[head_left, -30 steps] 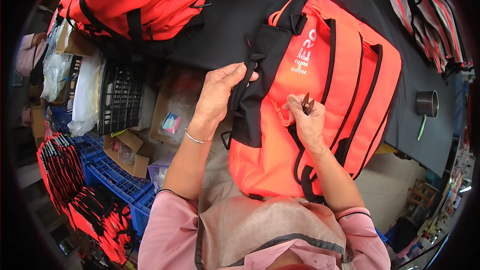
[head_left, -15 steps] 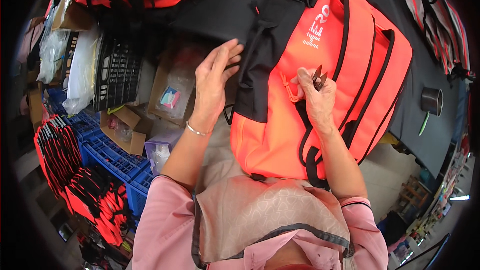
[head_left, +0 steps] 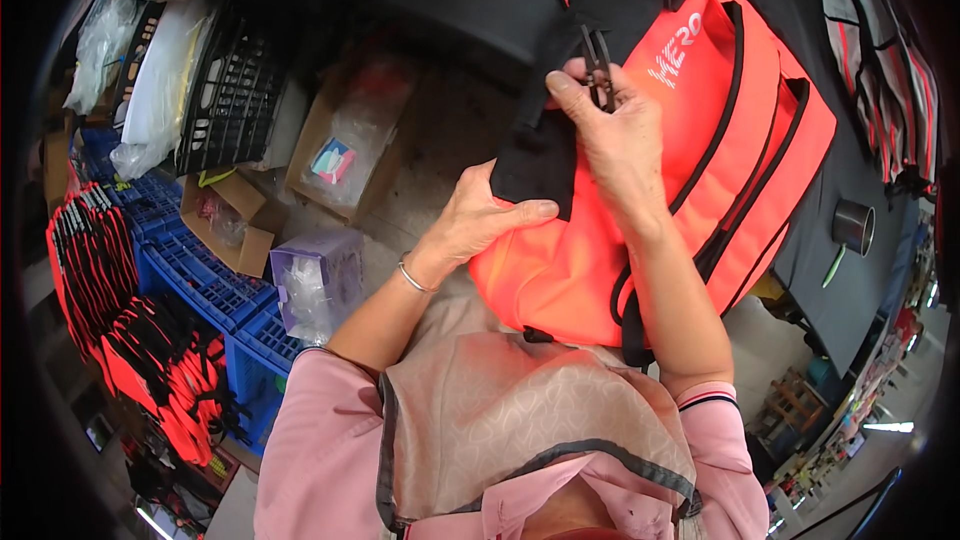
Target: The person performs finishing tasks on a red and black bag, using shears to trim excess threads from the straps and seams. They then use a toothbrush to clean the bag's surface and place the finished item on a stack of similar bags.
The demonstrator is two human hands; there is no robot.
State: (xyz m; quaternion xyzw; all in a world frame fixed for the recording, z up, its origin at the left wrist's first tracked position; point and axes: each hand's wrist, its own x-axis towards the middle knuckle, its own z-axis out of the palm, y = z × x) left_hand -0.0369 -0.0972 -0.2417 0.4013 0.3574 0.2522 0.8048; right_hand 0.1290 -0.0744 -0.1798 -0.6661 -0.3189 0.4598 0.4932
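A bright orange-red backpack point(head_left: 545, 285) with black trim lies across my front. My left hand point(head_left: 480, 220) is closed on its left side, the thumb lying on top near the lower end of a black fabric panel point(head_left: 540, 165). The left fingers are mostly hidden behind the edge. In my right hand point(head_left: 620, 135) is a small pair of dark thread snips point(head_left: 598, 55), blades pointing up and away from me. That hand is over the upper part of the black panel, its fingers curled round the snips.
A dark-covered table point(head_left: 830, 280) bears a metal cup point(head_left: 854, 227) and a green-handled tool point(head_left: 833, 267) at right. Grey bag pieces point(head_left: 870, 50) lie beyond. On the left are cardboard boxes point(head_left: 225, 225), a black crate point(head_left: 235, 90), blue crates point(head_left: 200, 280) and stacked red-black pieces point(head_left: 95, 270).
My left hand has come down from the air onto the backpack's left side and grips it. My right hand has moved up and left with the snips, from the bag's middle to the black panel.
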